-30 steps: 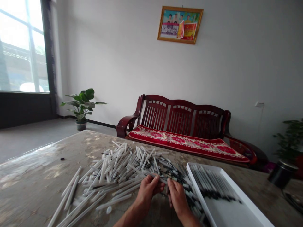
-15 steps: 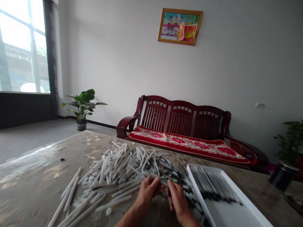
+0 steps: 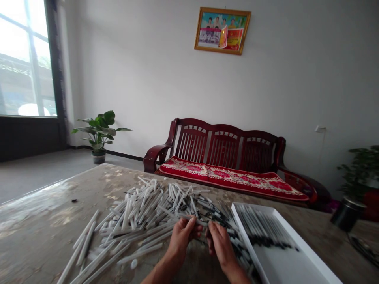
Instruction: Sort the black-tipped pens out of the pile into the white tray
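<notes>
Your left hand [image 3: 181, 240] was closed narrow, its fingertips pinching a slim white pen tube [image 3: 201, 223] at the near edge of the table; your right hand [image 3: 220, 245] sat just beside it, fingers curled in, though you could not tell from this view whether it held that same tube or something else. The loose heap of white pen tubes [image 3: 142, 209] spread across the middle of the mottled table top [image 3: 44, 209], running right under your wrists; black-tipped refills [image 3: 263, 230] lay side by side in the white tray [image 3: 245, 236] toward the table's right edge – all pointing one way. A small white cap [image 3: 134, 264] lay apart, near the left hand – on the bare table, just below the heap.
</notes>
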The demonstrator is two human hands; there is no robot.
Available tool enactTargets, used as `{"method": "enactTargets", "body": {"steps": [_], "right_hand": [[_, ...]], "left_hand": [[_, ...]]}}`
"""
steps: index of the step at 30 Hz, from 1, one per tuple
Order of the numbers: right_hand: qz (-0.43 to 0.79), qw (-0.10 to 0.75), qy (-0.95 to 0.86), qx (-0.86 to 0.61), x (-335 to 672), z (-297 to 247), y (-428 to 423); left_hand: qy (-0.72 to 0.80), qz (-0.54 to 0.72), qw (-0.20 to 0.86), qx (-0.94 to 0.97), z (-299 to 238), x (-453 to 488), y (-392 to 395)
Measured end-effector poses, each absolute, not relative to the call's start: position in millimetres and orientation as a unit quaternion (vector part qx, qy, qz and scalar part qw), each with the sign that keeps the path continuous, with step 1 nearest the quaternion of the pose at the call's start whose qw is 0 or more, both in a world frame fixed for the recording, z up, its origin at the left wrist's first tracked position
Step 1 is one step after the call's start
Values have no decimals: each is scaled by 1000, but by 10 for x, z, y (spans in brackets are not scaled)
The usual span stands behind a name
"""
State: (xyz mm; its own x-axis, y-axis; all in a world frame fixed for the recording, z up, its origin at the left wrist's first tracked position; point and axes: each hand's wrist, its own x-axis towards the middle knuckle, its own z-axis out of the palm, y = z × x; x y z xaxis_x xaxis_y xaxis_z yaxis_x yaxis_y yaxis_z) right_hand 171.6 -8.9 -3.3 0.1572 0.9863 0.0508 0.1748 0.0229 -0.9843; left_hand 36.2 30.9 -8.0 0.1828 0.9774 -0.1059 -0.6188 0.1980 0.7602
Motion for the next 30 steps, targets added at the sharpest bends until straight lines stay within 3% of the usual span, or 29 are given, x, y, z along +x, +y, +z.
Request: {"method": "enactTargets", "body": {"steps": [3,7,12,16,21,30], "right_hand": [[286,487,-546,-619,1860,16,-52],[116,376,-625,-674,2023,96,-46],[-11,229,-671,-705,2067,97,-124],[-92,171,-692,-696,2067,14,-171],[-117,169,-698,-686,2020,34,-150],[-70,307,-724,-614,1846,104,-123]], "left_hand": [[333,585,693,260,-121,322,366],[353,597,681,234,-142,263,420],[355,597,679,236,-125,245,408],[362,594,678,238,-106,242,394],[362,586,683,243,-97,246,382],[350,578,692,254,-106,284,366]]}}
